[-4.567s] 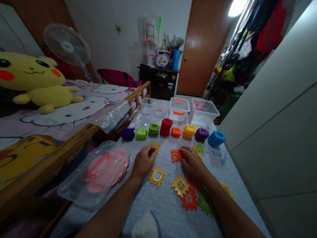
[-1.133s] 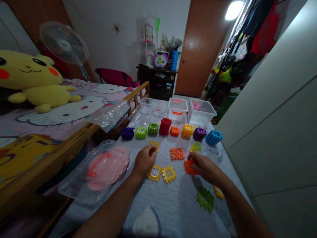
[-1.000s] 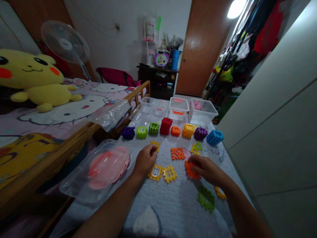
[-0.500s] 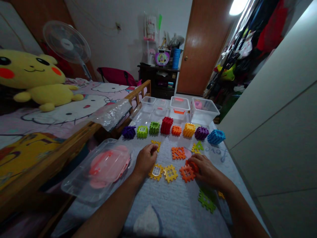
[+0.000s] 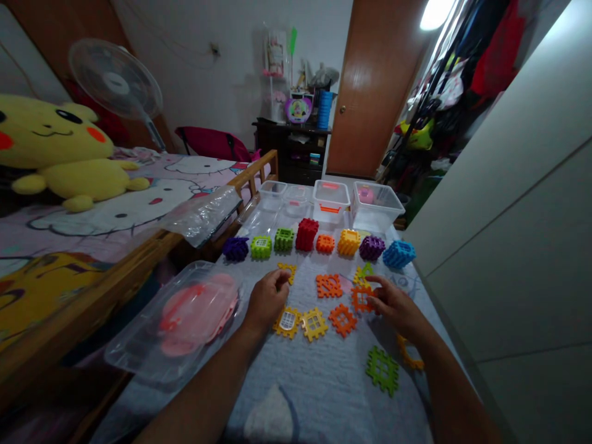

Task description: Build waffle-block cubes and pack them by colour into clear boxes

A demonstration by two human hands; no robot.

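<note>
An orange square tile (image 5: 362, 298) with a window-like grid lies under the fingertips of my right hand (image 5: 396, 308). That hand's thumb and forefinger are apart at the tile's right edge. My left hand (image 5: 267, 300) has curled fingers beside a yellow tile (image 5: 290, 269), and anything between them is hidden. Below it lie a yellow tile with a white insert (image 5: 287, 322) and a yellow window tile (image 5: 314, 324). Another orange tile (image 5: 343, 320) and an orange tile with a diagonal bar (image 5: 328, 285) lie between my hands. A green tile (image 5: 383, 370) is nearer me.
Stacked tiles stand in a row behind, including a red stack (image 5: 307, 235) and a blue stack (image 5: 399, 254). Clear plastic bins (image 5: 377, 206) are farther back. A transparent lid (image 5: 134, 345) lies left, by the wooden bed rail (image 5: 152, 246). A yellow frame (image 5: 409, 354) lies beside my right forearm.
My right hand has moved slightly away and its fingers have parted, uncovering the orange tile, which now lies up and right of the other orange window tile. The left hand keeps its pose.
</note>
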